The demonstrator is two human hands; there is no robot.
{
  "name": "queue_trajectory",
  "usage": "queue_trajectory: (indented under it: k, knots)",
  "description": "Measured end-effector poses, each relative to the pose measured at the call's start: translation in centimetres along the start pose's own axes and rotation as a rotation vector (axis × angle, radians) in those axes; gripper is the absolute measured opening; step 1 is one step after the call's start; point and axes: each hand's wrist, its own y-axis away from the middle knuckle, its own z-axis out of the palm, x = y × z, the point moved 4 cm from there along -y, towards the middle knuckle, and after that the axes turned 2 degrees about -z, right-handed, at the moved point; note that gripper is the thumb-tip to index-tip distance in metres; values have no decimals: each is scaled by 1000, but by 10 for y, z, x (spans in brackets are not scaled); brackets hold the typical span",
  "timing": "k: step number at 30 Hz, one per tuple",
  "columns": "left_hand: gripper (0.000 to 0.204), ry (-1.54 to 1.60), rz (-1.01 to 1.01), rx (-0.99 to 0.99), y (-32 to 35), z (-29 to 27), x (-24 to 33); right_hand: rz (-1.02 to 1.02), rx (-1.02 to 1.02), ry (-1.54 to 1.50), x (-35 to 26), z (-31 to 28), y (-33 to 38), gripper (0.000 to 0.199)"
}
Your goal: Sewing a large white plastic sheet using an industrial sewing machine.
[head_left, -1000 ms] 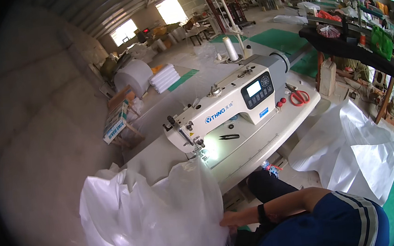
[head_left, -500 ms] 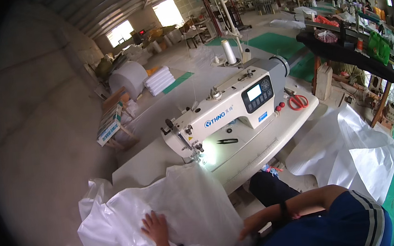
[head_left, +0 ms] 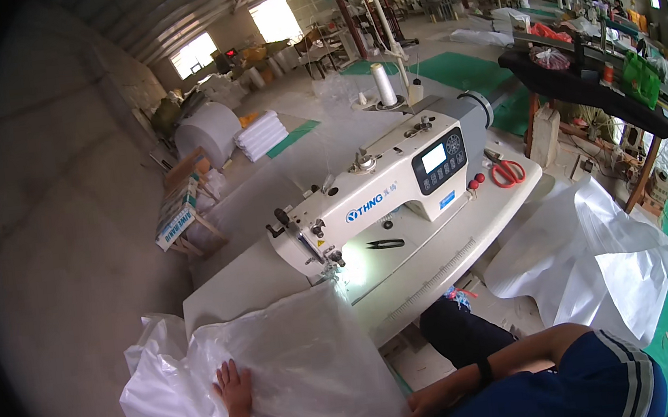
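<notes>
Head view is showing the left hand (head_left: 235,390) lying flat, fingers spread, on a translucent white plastic sheet (head_left: 286,376) that is draping over the tabletop (head_left: 437,259) edge just before the needle of the white industrial sewing machine (head_left: 381,191). Lower right, the right hand (head_left: 430,406) is closing on the sheet's near edge. Judging by this, the sheet is being smoothed and lined up; feeding it under the needle calls for a flat, straight edge.
</notes>
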Motion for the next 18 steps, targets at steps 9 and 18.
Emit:
queue_trajectory:
  k: [9,18]
  knots:
    - [53,40,160,199,16,-26,10,-142,657,-56,-23,-62,17,54]
    - [51,-108,278,212,83,11,146,-375,916,122,-46,-45,15,33]
